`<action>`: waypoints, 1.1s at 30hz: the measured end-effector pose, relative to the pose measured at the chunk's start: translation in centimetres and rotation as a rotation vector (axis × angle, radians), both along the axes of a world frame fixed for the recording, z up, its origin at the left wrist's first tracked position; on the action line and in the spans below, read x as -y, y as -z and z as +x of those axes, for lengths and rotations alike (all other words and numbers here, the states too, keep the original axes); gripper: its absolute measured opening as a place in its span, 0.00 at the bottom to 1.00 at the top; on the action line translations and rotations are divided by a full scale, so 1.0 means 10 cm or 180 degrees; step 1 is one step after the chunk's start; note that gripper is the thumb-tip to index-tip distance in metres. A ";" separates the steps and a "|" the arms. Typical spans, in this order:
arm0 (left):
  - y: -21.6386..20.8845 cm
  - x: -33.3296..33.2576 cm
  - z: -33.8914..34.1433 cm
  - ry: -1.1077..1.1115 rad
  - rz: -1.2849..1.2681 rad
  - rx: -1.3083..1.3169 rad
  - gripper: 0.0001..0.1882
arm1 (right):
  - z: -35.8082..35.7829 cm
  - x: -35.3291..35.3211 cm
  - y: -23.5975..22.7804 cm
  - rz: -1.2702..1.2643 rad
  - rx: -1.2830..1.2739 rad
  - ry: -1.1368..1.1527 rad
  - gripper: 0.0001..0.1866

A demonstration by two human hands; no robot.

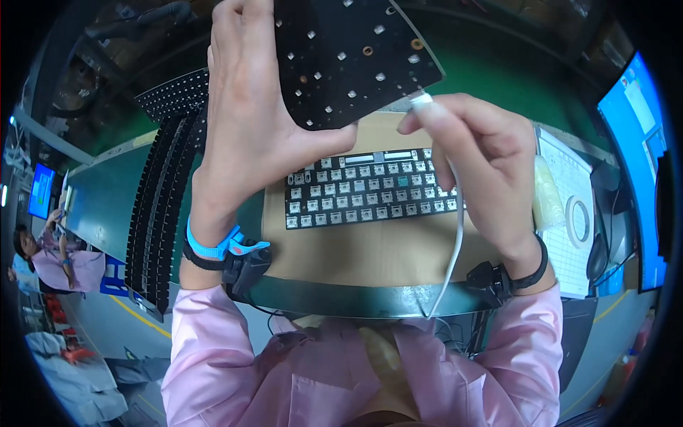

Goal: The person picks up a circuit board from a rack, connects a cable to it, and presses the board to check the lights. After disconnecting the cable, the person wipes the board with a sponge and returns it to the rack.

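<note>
A black rectangular circuit board point(356, 57) is held raised by the left hand point(249, 121), fingers clamped on its edge; a white cable plug point(421, 101) is pinched at its corner by the right hand point(484, 164), above a second keyboard board point(370, 188).

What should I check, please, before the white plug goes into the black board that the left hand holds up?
1. Board held firmly: ok. The left hand grips the black circuit board by its lower left edge, raised above the bench.
2. Plug in the grip: ok. The right hand pinches the white plug at its fingertips.
3. Plug at the board: ok. It sits at the board's lower right edge.
4. Plug seated in a socket: cannot tell; the contact point is too small to see.
5. Cable free: ok. The white cable hangs down past the bench edge without loops.
6. Second keyboard board out of the way: ok. It lies flat on the brown mat.
</note>
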State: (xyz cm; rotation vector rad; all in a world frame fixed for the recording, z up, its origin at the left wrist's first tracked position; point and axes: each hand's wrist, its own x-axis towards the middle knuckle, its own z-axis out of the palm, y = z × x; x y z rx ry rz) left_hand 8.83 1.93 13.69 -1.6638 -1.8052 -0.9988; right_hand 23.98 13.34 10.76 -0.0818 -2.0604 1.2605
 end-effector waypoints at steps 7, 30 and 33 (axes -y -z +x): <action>-0.16 0.29 0.12 0.0973 0.1096 0.2124 0.58 | 0.09 0.02 -0.10 -0.0069 -0.0505 -0.0388 0.13; 0.51 1.18 -0.35 0.0109 0.1467 0.1391 0.48 | 0.06 -0.05 -0.15 0.0262 0.0512 0.0117 0.12; 0.53 1.17 -0.38 0.0059 0.1346 0.1335 0.47 | -0.05 -0.13 -0.03 0.0398 0.0370 0.0500 0.19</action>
